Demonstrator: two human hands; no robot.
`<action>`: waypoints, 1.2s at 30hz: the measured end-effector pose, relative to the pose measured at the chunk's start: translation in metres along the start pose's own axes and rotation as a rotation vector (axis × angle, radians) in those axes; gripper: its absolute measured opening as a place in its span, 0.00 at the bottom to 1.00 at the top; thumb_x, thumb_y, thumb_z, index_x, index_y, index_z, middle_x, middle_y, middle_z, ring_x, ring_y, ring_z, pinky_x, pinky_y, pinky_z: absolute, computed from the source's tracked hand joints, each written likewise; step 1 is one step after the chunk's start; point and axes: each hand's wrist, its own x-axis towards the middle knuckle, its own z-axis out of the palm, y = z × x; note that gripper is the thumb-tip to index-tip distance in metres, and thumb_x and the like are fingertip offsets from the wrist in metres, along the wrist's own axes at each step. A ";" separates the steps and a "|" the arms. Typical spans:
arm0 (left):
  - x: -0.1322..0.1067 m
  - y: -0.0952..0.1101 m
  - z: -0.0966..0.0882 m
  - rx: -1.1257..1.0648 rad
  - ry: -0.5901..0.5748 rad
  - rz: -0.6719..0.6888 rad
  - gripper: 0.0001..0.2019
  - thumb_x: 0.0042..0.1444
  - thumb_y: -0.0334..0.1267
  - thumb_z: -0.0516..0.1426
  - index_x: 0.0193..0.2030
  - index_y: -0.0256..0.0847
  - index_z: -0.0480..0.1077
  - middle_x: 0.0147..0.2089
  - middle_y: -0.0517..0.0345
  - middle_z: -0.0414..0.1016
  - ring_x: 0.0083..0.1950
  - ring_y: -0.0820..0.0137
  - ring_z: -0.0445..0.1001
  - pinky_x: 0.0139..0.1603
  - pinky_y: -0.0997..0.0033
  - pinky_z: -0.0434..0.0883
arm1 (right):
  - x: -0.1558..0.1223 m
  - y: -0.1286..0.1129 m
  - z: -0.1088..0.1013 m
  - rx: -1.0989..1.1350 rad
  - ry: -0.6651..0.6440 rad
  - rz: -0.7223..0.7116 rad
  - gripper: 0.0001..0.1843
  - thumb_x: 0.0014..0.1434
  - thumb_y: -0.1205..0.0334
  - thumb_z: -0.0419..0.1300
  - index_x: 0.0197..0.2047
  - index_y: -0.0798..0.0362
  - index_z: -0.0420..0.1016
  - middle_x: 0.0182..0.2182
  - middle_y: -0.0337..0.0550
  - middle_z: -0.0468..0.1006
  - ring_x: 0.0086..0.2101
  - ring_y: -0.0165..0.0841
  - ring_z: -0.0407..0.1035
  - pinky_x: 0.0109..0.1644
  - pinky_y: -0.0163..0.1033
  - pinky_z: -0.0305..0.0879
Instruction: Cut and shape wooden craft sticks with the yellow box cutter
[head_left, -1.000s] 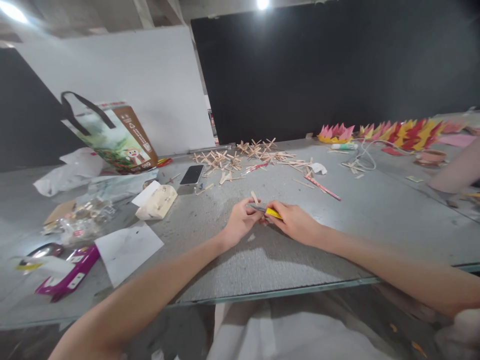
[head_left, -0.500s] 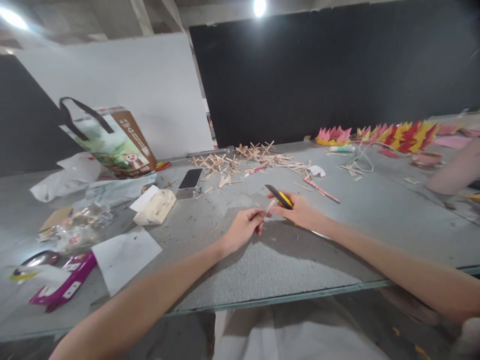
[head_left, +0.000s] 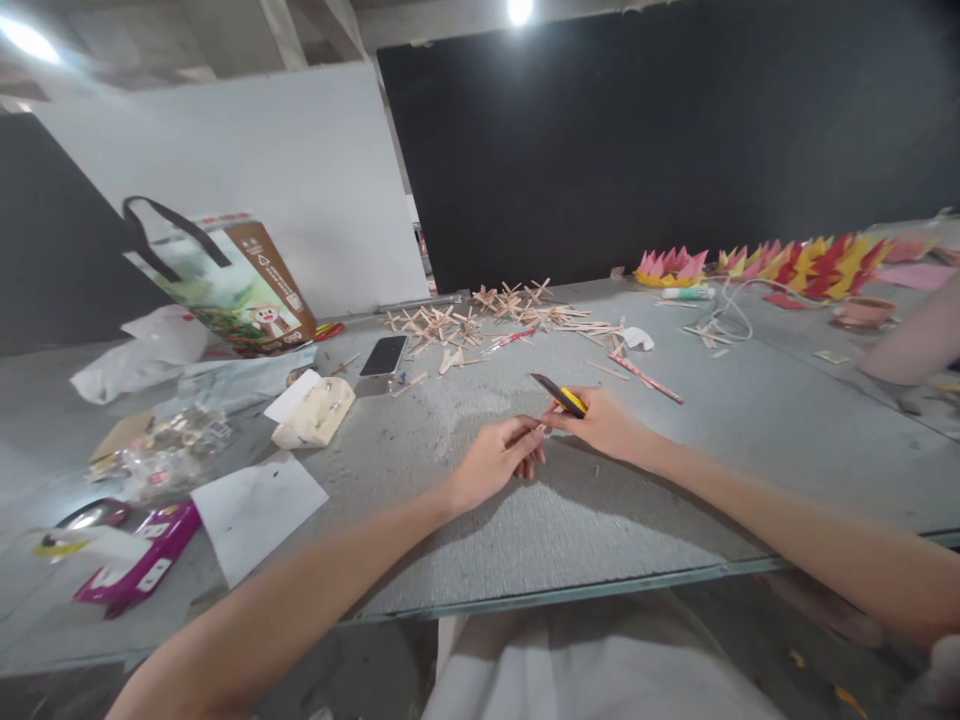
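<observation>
Through the head camera I saw the right hand [head_left: 604, 425] wrapped around a yellow-and-black knife [head_left: 564, 396], its tip slanting up and to the left. The left hand [head_left: 491, 462] was closed at the fingertips, pinching a small pale stick [head_left: 541, 428]; only a sliver of it showed, and my fingers hid the rest. Both sets of fingertips met there, above the worktop [head_left: 525, 560], roughly midway between its left and right ends and nearer the front edge than the back.

Beyond the hands, toward the back edge, I had a loose heap of wooden sticks [head_left: 514, 300], some crossed over one another. A phone [head_left: 384, 356] lay just to the left of the heap, and a crumpled white tissue [head_left: 637, 339] sat just to its right, near a red-and-white strip [head_left: 649, 380].

Toward the front left corner lay a white sheet of paper [head_left: 259, 515] and a purple packet [head_left: 142, 560]. A shopping bag [head_left: 232, 290] leaned near the back left corner. Along the back edge, to the right, stood folded paper petals [head_left: 832, 268] in red, yellow and pink.
</observation>
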 end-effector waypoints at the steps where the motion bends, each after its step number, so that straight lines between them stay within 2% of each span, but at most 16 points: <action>1: 0.000 0.000 0.000 0.035 0.026 0.013 0.19 0.69 0.53 0.56 0.50 0.38 0.75 0.35 0.57 0.77 0.27 0.74 0.73 0.30 0.73 0.69 | 0.000 0.000 0.000 -0.011 0.005 0.004 0.17 0.61 0.46 0.67 0.35 0.53 0.79 0.29 0.41 0.82 0.30 0.34 0.72 0.38 0.39 0.64; 5: 0.000 -0.001 0.000 0.249 0.084 0.100 0.10 0.65 0.42 0.59 0.43 0.39 0.79 0.38 0.55 0.80 0.30 0.73 0.75 0.34 0.73 0.71 | -0.002 0.002 0.003 0.015 0.004 0.004 0.19 0.60 0.43 0.68 0.34 0.52 0.78 0.25 0.37 0.77 0.27 0.32 0.66 0.34 0.38 0.60; 7: 0.000 -0.002 0.000 0.296 0.095 0.122 0.10 0.64 0.41 0.60 0.42 0.39 0.81 0.37 0.55 0.81 0.31 0.72 0.75 0.35 0.73 0.71 | -0.003 0.004 0.004 0.026 0.007 -0.003 0.20 0.59 0.42 0.68 0.34 0.52 0.77 0.25 0.37 0.76 0.27 0.31 0.65 0.33 0.38 0.59; 11: 0.001 -0.003 0.002 0.152 0.129 0.059 0.08 0.62 0.41 0.62 0.41 0.38 0.79 0.30 0.59 0.78 0.29 0.73 0.75 0.35 0.73 0.73 | -0.002 0.007 0.004 0.013 0.010 -0.009 0.21 0.59 0.41 0.68 0.34 0.52 0.76 0.25 0.36 0.74 0.27 0.31 0.63 0.33 0.37 0.57; 15: 0.001 -0.003 0.004 0.022 0.143 0.011 0.07 0.59 0.39 0.64 0.40 0.38 0.75 0.31 0.59 0.79 0.28 0.73 0.75 0.34 0.73 0.74 | -0.002 0.006 0.004 -0.016 0.017 -0.015 0.21 0.60 0.41 0.67 0.34 0.52 0.75 0.25 0.35 0.72 0.27 0.31 0.62 0.33 0.37 0.57; 23: 0.000 -0.001 0.003 0.068 0.133 0.004 0.10 0.60 0.40 0.64 0.45 0.38 0.76 0.29 0.60 0.78 0.27 0.73 0.76 0.33 0.73 0.73 | -0.003 0.008 0.003 -0.102 0.000 -0.047 0.20 0.64 0.41 0.64 0.37 0.51 0.75 0.27 0.35 0.75 0.29 0.32 0.64 0.35 0.37 0.58; 33: -0.001 0.004 0.004 0.049 0.125 -0.019 0.06 0.60 0.39 0.62 0.39 0.39 0.78 0.28 0.60 0.77 0.27 0.73 0.74 0.32 0.73 0.72 | -0.003 0.007 0.001 -0.175 0.003 -0.077 0.19 0.67 0.43 0.61 0.37 0.51 0.74 0.28 0.36 0.75 0.30 0.33 0.66 0.36 0.38 0.58; 36: 0.001 0.002 0.003 0.014 0.189 -0.004 0.08 0.60 0.41 0.63 0.38 0.39 0.77 0.29 0.58 0.79 0.27 0.72 0.76 0.31 0.73 0.73 | -0.004 0.006 0.000 -0.148 0.031 -0.094 0.18 0.69 0.43 0.59 0.42 0.50 0.72 0.28 0.35 0.74 0.28 0.33 0.64 0.34 0.38 0.56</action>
